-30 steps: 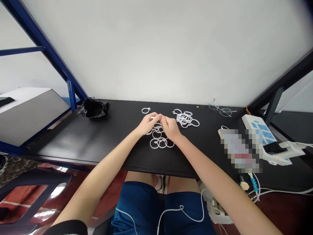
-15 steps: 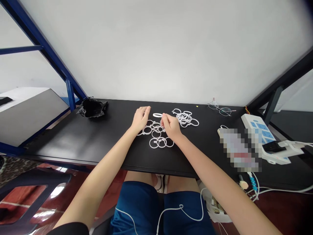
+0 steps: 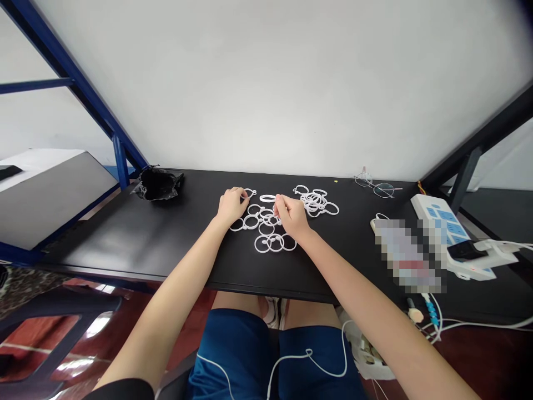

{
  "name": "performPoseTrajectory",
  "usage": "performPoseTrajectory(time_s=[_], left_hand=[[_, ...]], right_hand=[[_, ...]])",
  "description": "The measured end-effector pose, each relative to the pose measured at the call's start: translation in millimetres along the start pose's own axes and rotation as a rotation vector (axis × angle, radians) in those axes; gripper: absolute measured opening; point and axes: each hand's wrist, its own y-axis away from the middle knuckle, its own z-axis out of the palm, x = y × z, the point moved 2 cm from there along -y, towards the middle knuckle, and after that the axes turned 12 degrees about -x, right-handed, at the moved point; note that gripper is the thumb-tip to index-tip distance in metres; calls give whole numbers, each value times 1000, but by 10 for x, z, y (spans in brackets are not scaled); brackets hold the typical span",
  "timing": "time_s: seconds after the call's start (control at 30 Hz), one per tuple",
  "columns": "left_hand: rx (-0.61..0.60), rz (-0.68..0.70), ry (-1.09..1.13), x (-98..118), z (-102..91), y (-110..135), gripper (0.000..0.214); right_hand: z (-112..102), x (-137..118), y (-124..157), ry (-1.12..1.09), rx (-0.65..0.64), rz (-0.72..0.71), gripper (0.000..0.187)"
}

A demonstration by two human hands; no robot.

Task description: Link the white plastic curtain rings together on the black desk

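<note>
Several white plastic rings lie on the black table point(image 3: 166, 233). My left hand point(image 3: 230, 206) is curled, its fingers closed on a single white ring point(image 3: 249, 193) at the far left of the group. My right hand point(image 3: 291, 215) pinches another white ring point(image 3: 267, 198), held just above a linked cluster of rings point(image 3: 266, 225). A loose heap of rings point(image 3: 316, 202) sits just right of my right hand.
A crumpled black bag point(image 3: 157, 182) lies at the table's back left. A pair of glasses point(image 3: 377, 187) rests at the back right. A white power strip point(image 3: 453, 239), a blurred-out item point(image 3: 406, 255) and cables point(image 3: 433, 316) crowd the right side. Blue frame bars point(image 3: 119, 161) rise on the left.
My hands have come apart. The left hand reached out to the far-left ring and closed on it. The right hand kept its ring and barely moved.
</note>
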Motion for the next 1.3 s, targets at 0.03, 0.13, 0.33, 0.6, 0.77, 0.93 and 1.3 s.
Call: performPoseTrajectory(time_s=[0.03,0.13,0.33,0.6,0.77,0.93,1.3], left_hand=[[0,3,1,10,-7,2,12],[0,32,20,21,3,-7,13],[14,58,80,-20,36,-42,11],[42,83,197,9,41,-18,24],[84,52,308,49,29,-27,47],[41,-18,688,118,-18,-24,56],[-412,224,1232,345,-63,70,58]], right_hand=[[2,-6,0,12,-15,-5,50],[11,-26,-3,68,-67,-22,47],[24,-25,-22,152,-80,17,40],[32,30,-44,192,-108,77,26],[16,23,-39,203,-100,97,24],[-2,27,-43,187,-63,103,24],[9,91,-46,-104,-51,50,23]])
